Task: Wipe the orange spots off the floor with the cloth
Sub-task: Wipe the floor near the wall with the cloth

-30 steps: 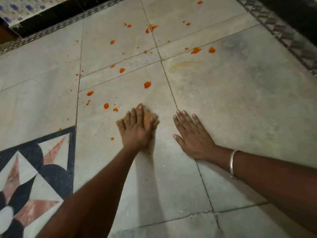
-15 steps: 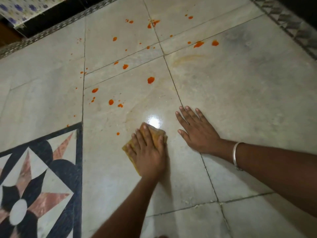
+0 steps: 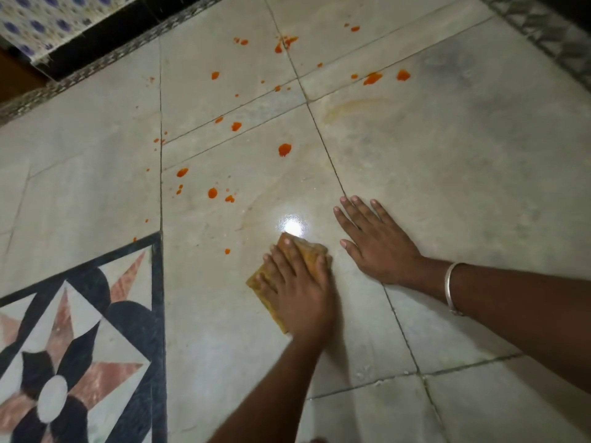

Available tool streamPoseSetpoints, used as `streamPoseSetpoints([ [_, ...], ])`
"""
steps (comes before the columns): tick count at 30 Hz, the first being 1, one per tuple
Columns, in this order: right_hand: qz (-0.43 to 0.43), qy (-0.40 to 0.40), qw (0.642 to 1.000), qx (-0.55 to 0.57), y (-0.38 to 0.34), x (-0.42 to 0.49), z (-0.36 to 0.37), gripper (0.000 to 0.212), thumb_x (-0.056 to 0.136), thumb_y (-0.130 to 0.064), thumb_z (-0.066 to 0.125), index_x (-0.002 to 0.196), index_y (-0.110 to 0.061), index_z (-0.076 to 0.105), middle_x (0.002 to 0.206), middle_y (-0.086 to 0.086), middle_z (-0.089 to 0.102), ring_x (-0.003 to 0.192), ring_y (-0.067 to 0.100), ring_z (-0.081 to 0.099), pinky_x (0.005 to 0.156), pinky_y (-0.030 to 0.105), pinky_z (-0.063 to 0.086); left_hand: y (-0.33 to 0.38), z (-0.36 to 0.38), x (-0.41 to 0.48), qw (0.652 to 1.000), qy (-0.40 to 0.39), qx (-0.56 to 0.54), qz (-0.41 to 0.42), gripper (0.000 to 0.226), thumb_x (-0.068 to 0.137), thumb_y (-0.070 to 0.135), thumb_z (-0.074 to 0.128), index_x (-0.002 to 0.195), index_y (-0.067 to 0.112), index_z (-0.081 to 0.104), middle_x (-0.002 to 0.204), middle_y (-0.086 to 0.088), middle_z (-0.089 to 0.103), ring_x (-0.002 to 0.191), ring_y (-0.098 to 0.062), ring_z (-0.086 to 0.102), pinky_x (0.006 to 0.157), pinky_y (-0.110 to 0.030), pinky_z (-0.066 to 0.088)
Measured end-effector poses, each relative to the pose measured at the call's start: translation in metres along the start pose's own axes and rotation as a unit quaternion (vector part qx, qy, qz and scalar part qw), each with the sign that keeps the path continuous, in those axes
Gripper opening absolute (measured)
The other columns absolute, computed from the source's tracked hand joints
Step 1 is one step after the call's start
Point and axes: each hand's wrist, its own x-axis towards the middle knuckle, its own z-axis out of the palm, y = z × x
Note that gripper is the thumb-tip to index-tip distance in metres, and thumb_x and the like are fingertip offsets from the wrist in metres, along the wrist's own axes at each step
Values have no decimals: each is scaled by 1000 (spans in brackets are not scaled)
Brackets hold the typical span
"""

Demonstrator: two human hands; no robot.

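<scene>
left hand (image 3: 300,292) lies flat on the cloth (image 3: 308,249), fingers extended and spread. it presses the cloth to the floor (image 3: 479,187) and does not bunch it. right hand (image 3: 377,247) is palm down at 3 o'clock of the cloth, just beside it, fingers straight and splayed, holding nothing. reads as a brace.

change: a second ago the cloth sat further out toward 12, close under the spot pair (image 3: 212,193). half a second ago it had come back toward the person, and it has barely shifted since. a wet glare patch (image 3: 292,226) now shows at the cloth's 12 o'clock edge with faint orange streaks around it, so that strip reads as wiped and damp.

meaning: the pull-back took no visible droplet. small spot (image 3: 227,251) at 10 o'clock of the cloth is there in all three frames. the pair at 11, big spot (image 3: 284,149) at 12 and far scatter (image 3: 372,79) at 1 are untouched.

judgement: early in the job, most of the spill is left. the next stroke probably wants 10–11 first. risk: the cloth is yellow-orange and dye can't be told from pickup, so it may smear rather than lift. pale smear (image 3: 351,105) at 1 hints at that.
</scene>
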Motion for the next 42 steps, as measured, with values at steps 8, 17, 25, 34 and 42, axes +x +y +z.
streamPoseSetpoints([
  [8,-4,-11,1000,1,0,0,-3,66,105,-43,24,162,-12,23,170,12,19,157,28,18,127,50,16,-7,-5,83,996,-9,32,87,77,101,69,8,167,28,0,175,-3,2,161,-24,-3,128,-54,-5],
  [17,-1,-27,1000,9,-1,-1,-6,66,105,-42,21,162,-10,22,170,13,17,158,28,15,127,51,17,32,-2,39,999,-48,-22,-11,77,105,64,13,166,20,-4,174,-11,-4,160,-32,-9,125,-58,-11],
  [25,-13,-71,997,16,5,-1,-9,68,103,-46,21,161,-11,27,169,11,21,156,28,21,125,43,7,-31,-12,72,999,19,-8,-37,79,102,66,7,167,20,3,174,-11,7,161,-31,3,127,-59,-2],
  [34,-77,-54,996,-12,-7,79,-31,69,106,-47,12,155,-7,40,163,16,36,150,33,34,120,43,9,-6,-24,112,988,-55,22,141,79,101,73,9,162,31,-18,170,3,-24,156,-20,-26,125,-50,-18],
  [42,-43,-107,993,-5,-23,137,-57,88,88,-54,-13,164,-12,1,172,9,-8,159,25,-8,128,43,-6,-39,-51,176,964,-191,49,180,81,100,73,12,162,31,-20,170,1,-25,158,-24,-23,125,-52,-13],
])
